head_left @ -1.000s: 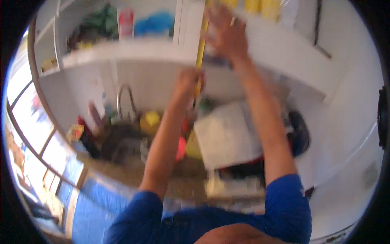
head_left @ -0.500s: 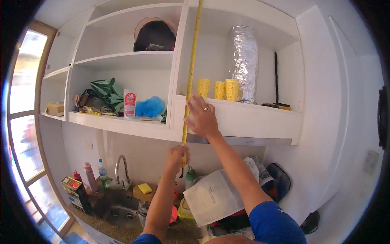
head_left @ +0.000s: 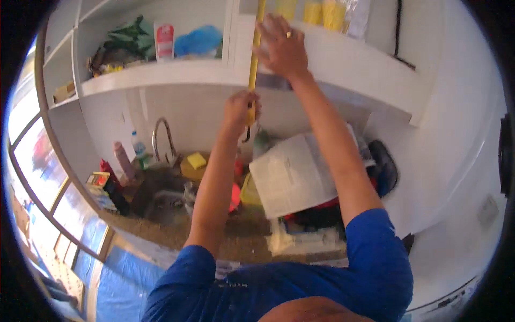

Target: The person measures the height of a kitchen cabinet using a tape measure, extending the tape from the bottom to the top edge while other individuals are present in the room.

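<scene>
My left hand (head_left: 238, 111) is wrapped round a yellow tape measure (head_left: 253, 74) just below the cabinet's lower edge, with a dark strap hanging under it. The blade runs straight up from there, along the upright of the white wall cabinet (head_left: 322, 51), and leaves the top of the picture. My right hand (head_left: 284, 49), with a ring on one finger, lies over the cabinet front with fingers stretched out, its fingertips at the blade. Just above and right of it, yellow patterned cups (head_left: 312, 12) stand on the shelf beside a foil-wrapped column (head_left: 358, 19).
Below are a sink (head_left: 155, 199) with a curved faucet (head_left: 162, 134), bottles, a yellow sponge (head_left: 196, 160) and a tin (head_left: 104, 190). A pale plastic bag (head_left: 289, 177) covers a pile on the counter. The left shelf holds a tube (head_left: 164, 40) and blue plastic (head_left: 198, 40).
The view has tipped downward, so cabinet and hands sit higher in the picture and my blue shirt shows. Both hands keep about the same places along the tape measure.
</scene>
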Demonstrator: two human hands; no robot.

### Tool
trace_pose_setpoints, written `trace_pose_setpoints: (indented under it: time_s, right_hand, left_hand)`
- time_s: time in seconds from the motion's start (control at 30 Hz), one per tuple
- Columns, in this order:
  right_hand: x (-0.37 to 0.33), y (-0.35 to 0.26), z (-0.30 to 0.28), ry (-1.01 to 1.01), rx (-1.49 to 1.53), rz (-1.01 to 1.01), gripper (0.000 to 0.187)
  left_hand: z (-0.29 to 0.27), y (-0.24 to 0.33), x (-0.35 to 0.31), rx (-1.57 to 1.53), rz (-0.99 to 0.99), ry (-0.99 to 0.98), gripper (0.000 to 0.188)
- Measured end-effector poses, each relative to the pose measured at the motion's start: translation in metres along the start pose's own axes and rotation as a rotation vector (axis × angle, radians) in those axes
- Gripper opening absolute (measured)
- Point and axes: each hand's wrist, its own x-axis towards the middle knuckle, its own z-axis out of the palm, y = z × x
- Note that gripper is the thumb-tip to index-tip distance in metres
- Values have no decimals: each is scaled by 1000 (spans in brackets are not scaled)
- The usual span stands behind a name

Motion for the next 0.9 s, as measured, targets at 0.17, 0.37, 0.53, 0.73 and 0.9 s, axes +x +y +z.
trace_pose_setpoints:
  time_s: [0.17,0.37,0.53,0.73,0.9]
  right_hand:
    - [10,-6,-15,-26,102,-24,69]
    - [13,-6,-8,5,75,-37,71]
    - [10,-6,-7,10,72,-42,71]
    - [9,-5,-4,1,92,-35,71]
    - [9,-5,-9,-28,105,-15,72]
  left_hand:
    - [-3,12,-11,42,28,12,33]
    - [-3,14,-9,47,25,1,32]
    - [-5,13,-2,10,28,-21,26]
    - [10,30,-3,47,16,63,34]
    - [14,34,7,6,-52,120,43]
